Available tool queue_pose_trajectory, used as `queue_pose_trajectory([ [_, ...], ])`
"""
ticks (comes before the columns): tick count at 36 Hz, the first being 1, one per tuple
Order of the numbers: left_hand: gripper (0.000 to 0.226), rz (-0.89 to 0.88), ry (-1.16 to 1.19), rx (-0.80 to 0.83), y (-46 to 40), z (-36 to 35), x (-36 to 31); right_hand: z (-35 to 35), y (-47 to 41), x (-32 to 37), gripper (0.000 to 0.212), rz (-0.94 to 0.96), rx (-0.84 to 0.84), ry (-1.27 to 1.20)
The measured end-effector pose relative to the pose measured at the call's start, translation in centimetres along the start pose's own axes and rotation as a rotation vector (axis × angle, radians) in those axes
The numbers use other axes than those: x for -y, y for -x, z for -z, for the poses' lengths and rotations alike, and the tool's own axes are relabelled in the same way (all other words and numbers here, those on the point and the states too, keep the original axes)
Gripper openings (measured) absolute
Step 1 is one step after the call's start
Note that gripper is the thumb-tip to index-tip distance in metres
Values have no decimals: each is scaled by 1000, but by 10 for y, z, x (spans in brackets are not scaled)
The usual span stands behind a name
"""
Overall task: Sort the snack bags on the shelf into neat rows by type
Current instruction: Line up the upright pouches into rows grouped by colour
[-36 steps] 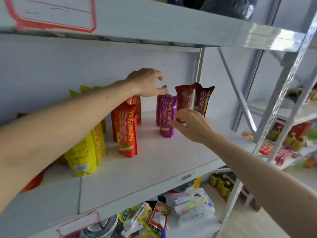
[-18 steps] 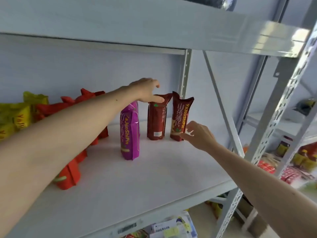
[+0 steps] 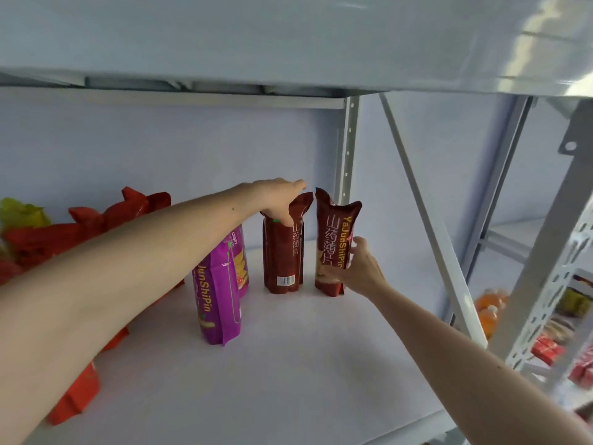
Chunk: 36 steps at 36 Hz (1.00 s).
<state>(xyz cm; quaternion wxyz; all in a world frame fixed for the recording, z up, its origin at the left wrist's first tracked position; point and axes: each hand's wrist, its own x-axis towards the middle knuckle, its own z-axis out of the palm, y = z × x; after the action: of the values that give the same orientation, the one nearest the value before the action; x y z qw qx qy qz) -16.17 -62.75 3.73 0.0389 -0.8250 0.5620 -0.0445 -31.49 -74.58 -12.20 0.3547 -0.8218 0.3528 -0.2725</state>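
Two dark brown snack bags stand upright at the back right of the white shelf. My left hand grips the top of the left brown bag, thumb in front of it. My right hand holds the lower side of the right brown bag, thumb and fingers curled round it. A purple bag stands in front and to the left, with a second purple bag behind it. Red bags and a yellow bag stand further left, partly hidden by my left arm.
A grey upright post and a diagonal brace stand just behind and right of the brown bags. The upper shelf hangs low overhead. Another rack with orange and red packs is at the right.
The view has closed in on the brown bags. My left hand has settled onto the left brown bag's top, and my right hand has closed round the right brown bag's side.
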Motion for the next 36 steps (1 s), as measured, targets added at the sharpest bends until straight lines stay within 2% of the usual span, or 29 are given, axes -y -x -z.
queue_pose_trajectory([
  [6,67,32,-134,-130,-11,-2,7,1,-13,-9,72,66,42,-33],
  [10,58,70,-87,-175,-21,-8,12,11,-13,-19,69,82,111,-91],
  [12,62,76,-77,-179,-25,-9,13,17,-10,-23,70,63,150,-137],
  [15,94,84,-29,-78,-25,1,16,24,-4,-26,76,51,192,-168],
  [17,110,9,44,34,-20,13,22,26,0,-27,82,47,225,-191],
  [21,119,-134,80,328,-6,32,37,21,10,-24,98,40,274,-179],
  [23,119,-158,37,395,-6,31,38,13,13,-21,99,52,233,-116],
  [27,93,-250,-44,256,-16,22,36,8,13,-24,94,56,163,-100],
  [31,65,-334,-113,81,-23,17,34,22,16,-31,95,56,256,-130],
  [33,61,-288,-218,32,-24,15,31,29,19,-36,100,49,306,-184],
  [36,77,-188,-422,-37,-27,10,24,30,26,-36,110,54,338,-183],
])
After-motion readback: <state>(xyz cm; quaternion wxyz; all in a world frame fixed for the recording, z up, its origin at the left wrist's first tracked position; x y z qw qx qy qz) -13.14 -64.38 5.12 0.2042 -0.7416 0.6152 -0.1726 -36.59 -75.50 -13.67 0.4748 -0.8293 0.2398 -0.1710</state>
